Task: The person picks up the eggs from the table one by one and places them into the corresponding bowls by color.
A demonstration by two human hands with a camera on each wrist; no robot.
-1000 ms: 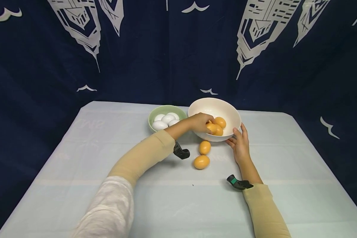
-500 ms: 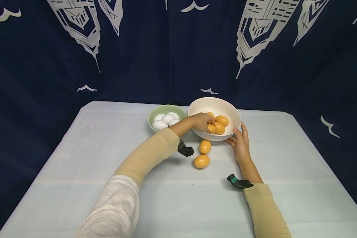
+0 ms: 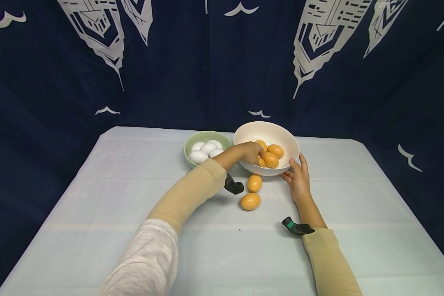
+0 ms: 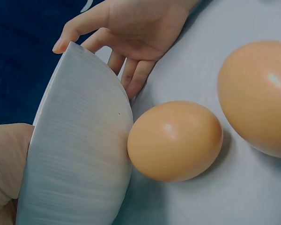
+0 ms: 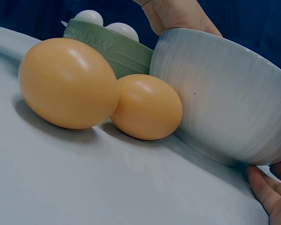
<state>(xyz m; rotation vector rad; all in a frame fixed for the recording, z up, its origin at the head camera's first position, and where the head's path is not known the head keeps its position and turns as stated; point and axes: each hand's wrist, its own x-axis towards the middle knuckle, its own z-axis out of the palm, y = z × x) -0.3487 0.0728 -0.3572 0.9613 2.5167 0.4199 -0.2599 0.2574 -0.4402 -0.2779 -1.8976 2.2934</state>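
A large white bowl point(image 3: 249, 131) holds several brown eggs point(image 3: 275, 151). My left hand point(image 3: 248, 153) reaches over the bowl's left rim, fingers down among the eggs; I cannot tell whether they grip one, as the fingertips are hidden. In the left wrist view the bowl's outer wall point(image 4: 79, 136) covers most of that hand. My right hand point(image 3: 299, 181) holds the bowl at its right front, thumb at the rim and fingers around the lower side. Two more brown eggs, a nearer one point(image 3: 250, 202) and a farther one point(image 3: 254, 183), lie on the table in front of the bowl.
A green bowl point(image 3: 188, 156) with several white eggs point(image 3: 198, 156) stands just left of the white bowl, partly behind my left forearm. The pale cloth-covered table point(image 3: 214, 255) ends at a dark blue patterned curtain point(image 3: 185, 82).
My left hand has shifted slightly within the white bowl, and the brown eggs there have rolled apart, so more of them show. The right hand keeps its place on the bowl.
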